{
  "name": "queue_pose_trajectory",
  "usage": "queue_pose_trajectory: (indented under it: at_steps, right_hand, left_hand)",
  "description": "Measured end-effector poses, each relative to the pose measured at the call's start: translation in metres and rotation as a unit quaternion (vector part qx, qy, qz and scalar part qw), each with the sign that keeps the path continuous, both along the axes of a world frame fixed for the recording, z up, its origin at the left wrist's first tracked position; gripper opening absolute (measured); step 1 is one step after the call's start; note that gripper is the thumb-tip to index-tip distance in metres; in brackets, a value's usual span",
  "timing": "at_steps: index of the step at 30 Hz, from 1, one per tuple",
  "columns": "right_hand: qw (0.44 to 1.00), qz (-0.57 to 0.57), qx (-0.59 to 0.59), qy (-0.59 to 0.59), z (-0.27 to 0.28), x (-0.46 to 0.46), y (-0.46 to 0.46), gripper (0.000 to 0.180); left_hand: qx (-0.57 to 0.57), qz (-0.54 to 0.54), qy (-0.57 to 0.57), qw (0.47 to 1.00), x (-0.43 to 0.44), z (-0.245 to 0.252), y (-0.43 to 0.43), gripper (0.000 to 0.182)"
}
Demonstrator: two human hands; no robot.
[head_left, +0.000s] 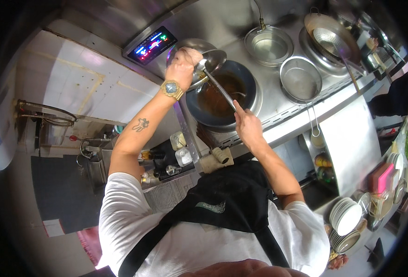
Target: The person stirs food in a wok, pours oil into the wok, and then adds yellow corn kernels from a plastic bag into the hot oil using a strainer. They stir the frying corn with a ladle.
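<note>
My left hand [180, 71], with a gold watch at its wrist, grips a stainless steel bowl [216, 59] by its near side, with a pale pinkish cloth [193, 54] at the fingers. The bowl hangs over the far left rim of a dark wok [198, 116]. Brown liquid [218, 98] covers the wok's bottom. In my right hand [248, 126] is the long metal handle of a ladle [221, 88], index finger stretched along it. Its far end reaches the bowl; the ladle's head is not clear to see.
A lit control panel [152, 45] sits behind left. Right of the wok stand a pot of clear liquid [269, 45], a long-handled strainer [301, 79] and another wok [315, 24] holding a perforated skimmer [328, 39]. A folded cloth [211, 164] lies at the front edge; stacked plates [346, 216] stand at right.
</note>
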State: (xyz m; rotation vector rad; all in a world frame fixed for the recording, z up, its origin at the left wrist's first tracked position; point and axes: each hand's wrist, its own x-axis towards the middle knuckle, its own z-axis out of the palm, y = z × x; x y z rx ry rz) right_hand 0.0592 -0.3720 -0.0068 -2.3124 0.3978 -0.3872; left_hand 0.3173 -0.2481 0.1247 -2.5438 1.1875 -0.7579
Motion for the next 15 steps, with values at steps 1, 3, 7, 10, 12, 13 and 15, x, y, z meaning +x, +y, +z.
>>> queue_pose_trajectory:
  at_steps: [1, 3, 7, 10, 12, 13, 15]
  right_hand:
    - [1.0, -0.003, -0.014, 0.006, -0.003, 0.005, 0.003, 0.052]
    - [1.0, 0.001, -0.015, 0.018, -0.007, 0.002, 0.007, 0.051]
    - [0.998, 0.002, -0.033, 0.045, -0.006, -0.037, 0.0, 0.052]
    - [0.992, -0.015, -0.049, 0.111, 0.001, -0.062, -0.009, 0.057]
    - [0.998, 0.001, -0.028, 0.058, 0.005, -0.057, -0.009, 0.057]
    - [0.999, 0.0, -0.026, 0.033, 0.006, -0.049, -0.007, 0.058]
    - [1.0, -0.006, -0.028, 0.013, 0.007, -0.022, 0.002, 0.057]
  left_hand:
    - [0.002, -0.001, -0.003, 1.0, 0.0, 0.002, -0.003, 0.053]
    - [-0.013, -0.023, -0.016, 1.0, 0.002, 0.004, -0.008, 0.051]
    - [-0.007, -0.011, -0.005, 1.0, 0.016, 0.003, -0.011, 0.048]
    - [-0.005, -0.024, -0.011, 1.0, 0.024, 0.001, -0.012, 0.042]
    - [-0.001, -0.054, -0.053, 0.997, 0.024, 0.0, -0.013, 0.03]
    - [-0.009, -0.049, -0.03, 0.998, 0.024, 0.0, -0.015, 0.029]
    - [-0.015, -0.037, 0.022, 0.999, 0.019, 0.001, -0.017, 0.027]
